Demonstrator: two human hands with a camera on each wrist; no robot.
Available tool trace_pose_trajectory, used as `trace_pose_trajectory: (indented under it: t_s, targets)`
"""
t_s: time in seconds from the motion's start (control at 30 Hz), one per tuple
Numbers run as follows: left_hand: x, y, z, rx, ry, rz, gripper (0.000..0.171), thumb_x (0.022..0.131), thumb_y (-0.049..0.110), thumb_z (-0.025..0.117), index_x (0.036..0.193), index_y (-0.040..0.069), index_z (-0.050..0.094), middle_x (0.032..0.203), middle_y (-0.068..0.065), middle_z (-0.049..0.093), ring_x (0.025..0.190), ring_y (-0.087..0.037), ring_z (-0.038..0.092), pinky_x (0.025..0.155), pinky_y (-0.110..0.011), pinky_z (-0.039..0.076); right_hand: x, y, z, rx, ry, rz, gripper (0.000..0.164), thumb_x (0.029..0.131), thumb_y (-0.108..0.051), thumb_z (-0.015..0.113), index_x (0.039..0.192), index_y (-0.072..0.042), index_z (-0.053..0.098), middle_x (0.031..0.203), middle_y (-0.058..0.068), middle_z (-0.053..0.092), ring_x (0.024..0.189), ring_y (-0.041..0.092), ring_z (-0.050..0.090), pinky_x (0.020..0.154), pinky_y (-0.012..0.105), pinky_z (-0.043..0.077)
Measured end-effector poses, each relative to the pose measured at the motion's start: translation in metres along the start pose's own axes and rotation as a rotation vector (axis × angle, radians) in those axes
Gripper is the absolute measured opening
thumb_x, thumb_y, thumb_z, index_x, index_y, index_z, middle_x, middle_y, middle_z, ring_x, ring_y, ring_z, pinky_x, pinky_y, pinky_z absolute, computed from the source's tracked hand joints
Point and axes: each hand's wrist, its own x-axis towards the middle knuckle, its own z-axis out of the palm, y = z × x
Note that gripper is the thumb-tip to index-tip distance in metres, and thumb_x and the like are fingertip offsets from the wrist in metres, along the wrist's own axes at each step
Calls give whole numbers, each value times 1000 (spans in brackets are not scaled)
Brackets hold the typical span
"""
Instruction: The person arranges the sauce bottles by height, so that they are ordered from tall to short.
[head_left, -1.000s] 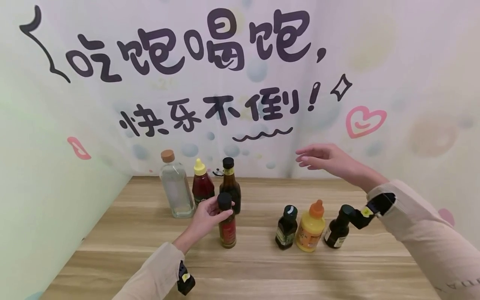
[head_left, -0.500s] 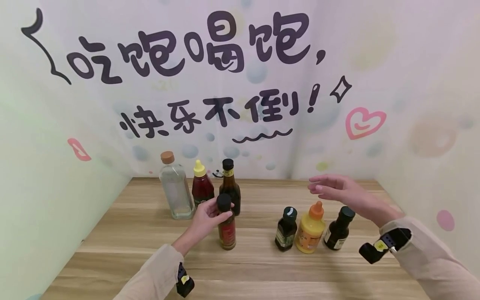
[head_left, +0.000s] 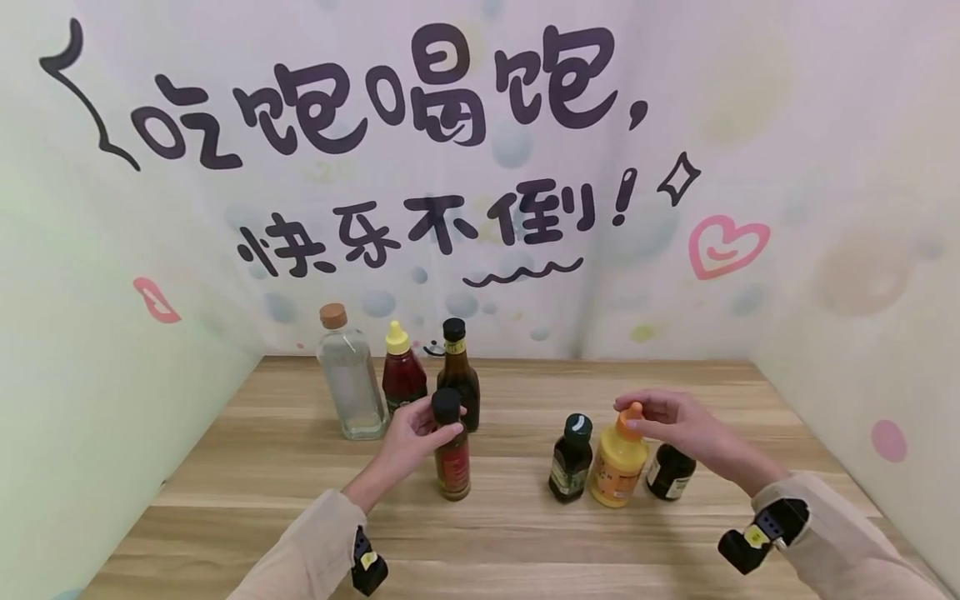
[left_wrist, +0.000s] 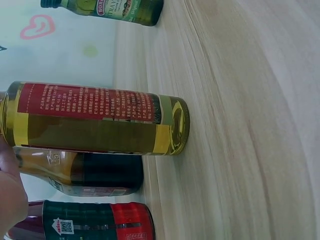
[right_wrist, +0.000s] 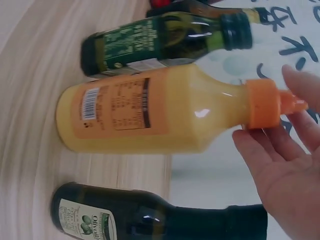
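Observation:
In the head view, my left hand [head_left: 408,435] grips the upper part of a slim oil-coloured glass bottle [head_left: 453,475] with a black cap and red label. It stands upright on the wooden table; the left wrist view shows its amber contents [left_wrist: 90,132]. My right hand [head_left: 678,425] is at the orange cap of a yellow squeeze bottle [head_left: 621,471]. Its thumb and fingers lie loosely around the cap [right_wrist: 263,104]; firm contact is not visible. Close by on either side stand a dark green bottle [head_left: 572,467] and a dark olive oil bottle [right_wrist: 135,212], partly hidden behind the right hand in the head view.
Behind my left hand stand a clear bottle [head_left: 351,383] with a brown-orange cap, a dark red squeeze bottle [head_left: 402,375] with a yellow cap, and a dark brown bottle [head_left: 459,379]. A printed cloth [head_left: 525,317] hangs at the table's back edge.
My right hand has come down from beside the cloth at the back to the yellow squeeze bottle's orange cap. My left hand keeps its hold on the red-labelled bottle, without visible movement.

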Motion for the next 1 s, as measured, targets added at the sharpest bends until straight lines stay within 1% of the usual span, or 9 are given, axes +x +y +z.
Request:
trace_pose_trajectory:
  t_s: [0.07,0.17,0.2,0.37,0.43,0.6,0.77,0.9,1.0]
  targets:
    - [0,0,0,-1,-4,1,39,82,13,64,114,-6,52,108,-15,60,104,-22,54,87,-28,43,-1,0,3,-22,22,-13,37,85,-19,60,115,1,53,112,18,56,103,21,53,80,26,46]
    - [-1,1,0,2,-9,6,39,81,13,64,114,-6,52,108,-15,60,103,-22,54,86,-27,44,-2,1,7,-32,48,-4,37,84,-20,61,114,0,55,111,17,56,106,29,51,79,27,47]
    - [-1,1,0,2,-11,7,39,81,13,64,114,-6,52,108,-15,60,103,-22,54,86,-27,44,-2,1,8,-26,51,-7,37,84,-20,61,115,0,54,112,18,56,106,28,51,79,27,47]
    - [-1,2,-1,7,-14,4,39,82,12,64,114,-7,52,108,-15,60,103,-21,55,86,-27,44,-2,6,10,1,59,-16,38,85,-19,60,116,2,53,114,20,54,97,9,55,78,23,46]
    - [-1,2,-1,7,-12,3,39,82,11,63,114,-6,52,108,-15,60,103,-20,55,86,-27,44,-2,8,10,2,66,-28,38,85,-19,60,116,2,53,115,21,54,96,6,55,77,22,46]
    - [1,4,-1,8,-5,10,38,81,10,64,114,-7,52,107,-15,60,102,-20,55,86,-29,44,-1,12,9,-12,80,-67,35,85,-17,59,115,1,54,113,20,55,96,5,55,76,23,47]
    - [0,7,-2,14,-17,-2,39,81,13,64,114,-5,53,109,-18,59,102,-20,55,86,-28,44,0,15,9,-28,76,-92,34,86,-16,59,114,2,55,112,21,56,94,4,56,75,23,48]
    - [0,9,-3,20,-36,-1,40,81,15,65,114,-6,53,111,-21,57,102,-22,55,85,-28,44,0,16,9,-28,68,-86,36,86,-17,59,115,3,54,113,21,55,95,4,56,75,23,48]
    - [0,10,-4,24,-52,-15,43,81,15,65,115,-6,52,111,-20,58,102,-23,55,86,-30,44,-1,16,8,-21,67,-74,37,85,-18,59,116,2,54,115,21,54,96,3,55,76,23,48]
